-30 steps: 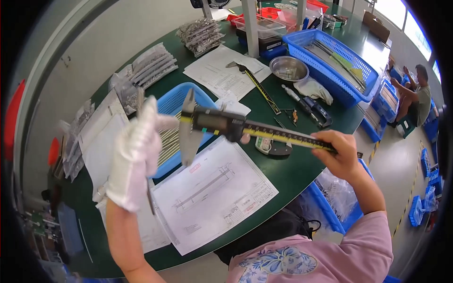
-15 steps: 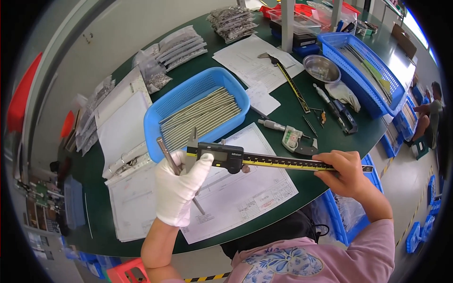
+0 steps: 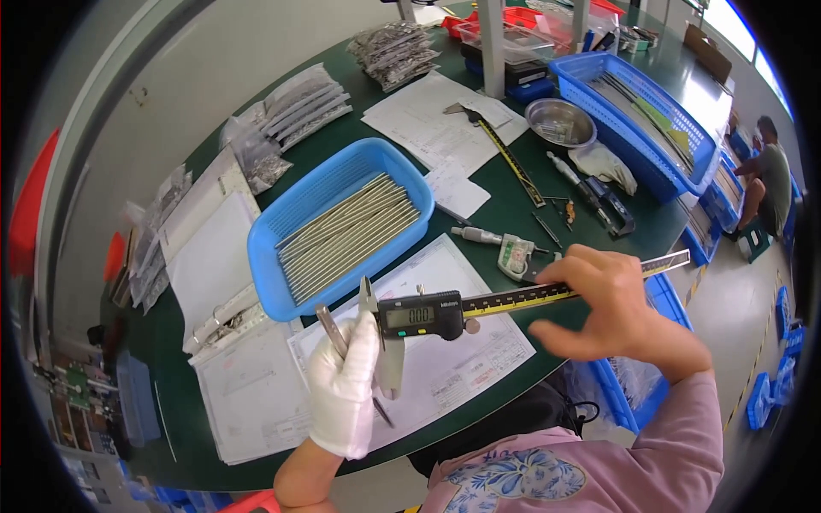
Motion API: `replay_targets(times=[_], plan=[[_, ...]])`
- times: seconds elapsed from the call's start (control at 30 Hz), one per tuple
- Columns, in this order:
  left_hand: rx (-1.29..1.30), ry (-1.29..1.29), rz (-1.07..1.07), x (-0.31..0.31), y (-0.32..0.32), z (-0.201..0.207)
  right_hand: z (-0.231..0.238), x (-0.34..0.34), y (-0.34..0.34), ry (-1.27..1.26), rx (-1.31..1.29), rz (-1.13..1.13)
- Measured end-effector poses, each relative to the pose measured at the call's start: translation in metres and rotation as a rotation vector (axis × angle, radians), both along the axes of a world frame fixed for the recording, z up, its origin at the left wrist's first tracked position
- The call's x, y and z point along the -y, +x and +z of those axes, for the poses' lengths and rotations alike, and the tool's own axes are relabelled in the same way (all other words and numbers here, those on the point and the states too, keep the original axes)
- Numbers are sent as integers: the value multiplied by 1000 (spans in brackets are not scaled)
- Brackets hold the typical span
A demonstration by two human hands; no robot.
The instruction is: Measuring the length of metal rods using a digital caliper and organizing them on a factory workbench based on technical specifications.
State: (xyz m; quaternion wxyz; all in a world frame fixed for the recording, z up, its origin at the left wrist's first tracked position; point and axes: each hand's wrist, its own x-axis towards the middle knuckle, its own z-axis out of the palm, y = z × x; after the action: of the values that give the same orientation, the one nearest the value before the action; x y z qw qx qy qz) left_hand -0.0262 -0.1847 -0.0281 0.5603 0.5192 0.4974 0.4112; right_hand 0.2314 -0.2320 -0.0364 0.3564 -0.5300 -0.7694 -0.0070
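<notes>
A bare right hand (image 3: 611, 303), thumb spread from fingers, and a gloved left hand (image 3: 342, 398), closed, work below a blue basket (image 3: 267, 269) of rods (image 3: 342, 239), center left. Both meet a caliper (image 3: 425, 315), center; the left grips one metal rod (image 3: 330, 327), apparently not yet between the caliper's closed jaws.

**Window light on a green worktable (image 3: 505, 215)**

A plain pale wall (image 3: 214, 51) runs along the left and far left, with a grey frame (image 3: 81, 103) nearer on that side. At far right, bright windows (image 3: 727, 19) throw a white glare onto the tabletop's far right part. A pale upright post (image 3: 492, 51) stands at the far side. To the right lies a grey floor (image 3: 714, 342) with yellow-and-black tape (image 3: 735, 403) and a low dark green stool (image 3: 756, 246).
</notes>
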Motion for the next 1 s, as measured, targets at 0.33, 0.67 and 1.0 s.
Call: replay_targets(times=[0.33, 0.67, 1.0], plan=[[187, 218, 136, 38, 5, -4, 4, -19, -30, 382, 103, -94], [83, 88, 103, 15, 6, -4, -1, -29, -18, 362, 195, 69], [50, 32, -14, 7, 10, -2, -9, -35, -14, 346, 128, -18]])
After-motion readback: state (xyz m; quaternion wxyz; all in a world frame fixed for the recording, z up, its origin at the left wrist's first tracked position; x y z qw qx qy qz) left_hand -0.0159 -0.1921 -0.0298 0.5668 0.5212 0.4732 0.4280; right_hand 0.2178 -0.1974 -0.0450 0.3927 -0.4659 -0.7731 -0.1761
